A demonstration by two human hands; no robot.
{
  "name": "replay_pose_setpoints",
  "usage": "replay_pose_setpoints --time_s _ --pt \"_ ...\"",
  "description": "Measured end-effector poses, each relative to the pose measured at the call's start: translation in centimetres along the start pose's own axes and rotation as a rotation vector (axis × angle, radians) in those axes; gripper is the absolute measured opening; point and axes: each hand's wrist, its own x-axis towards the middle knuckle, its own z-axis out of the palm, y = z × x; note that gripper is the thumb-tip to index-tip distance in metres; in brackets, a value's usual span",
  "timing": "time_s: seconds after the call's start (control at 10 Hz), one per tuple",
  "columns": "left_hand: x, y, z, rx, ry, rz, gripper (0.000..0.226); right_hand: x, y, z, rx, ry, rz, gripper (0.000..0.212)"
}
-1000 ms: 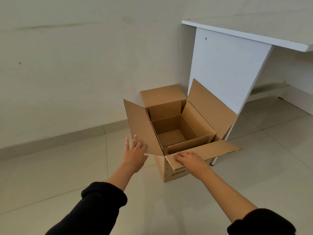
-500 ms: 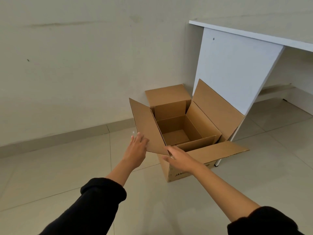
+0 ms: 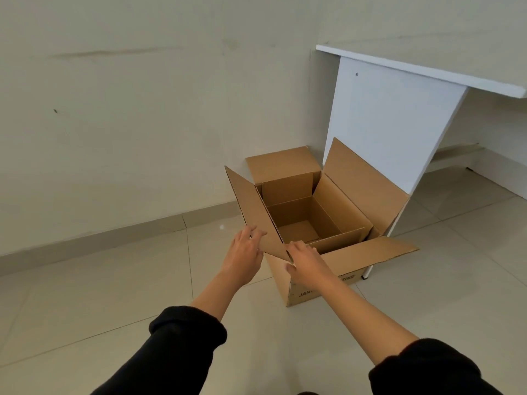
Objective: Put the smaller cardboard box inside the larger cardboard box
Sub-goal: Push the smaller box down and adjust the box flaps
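The larger cardboard box (image 3: 319, 286) stands on the floor with all its flaps spread open. Inside it sits the smaller cardboard box (image 3: 339, 240), open-topped and empty, its walls lower than the larger box's rim. My left hand (image 3: 244, 259) is outside the raised left flap (image 3: 251, 212), with its fingertips touching the flap's lower edge. My right hand (image 3: 306, 262) is at the box's near corner, fingers above and thumb below the near corner of that left flap. The front flap (image 3: 370, 252) lies flat, pointing right.
The box stands against a pale wall, beside the white side panel (image 3: 385, 132) of a desk whose top (image 3: 427, 72) overhangs to the right. The right flap leans on that panel. Beige floor tiles (image 3: 114, 295) surround the box.
My right hand slid left off the front flap to the left flap's near corner. My left hand moved up and forward until it touched the left flap.
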Motion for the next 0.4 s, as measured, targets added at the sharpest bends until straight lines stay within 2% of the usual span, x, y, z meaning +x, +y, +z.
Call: replay_pose_setpoints --time_s 0.2,0.4 --pt "-5.8 3.9 -1.5 -0.027 0.056 0.023 0.045 -6.2 -0.2 -1.8 -0.059 0.132 0.023 0.049" --pt "-7.1 5.1 -0.6 -0.108 0.218 -0.008 0.047 -6.3 -1.3 -1.7 -0.023 0.252 -0.016 0.050"
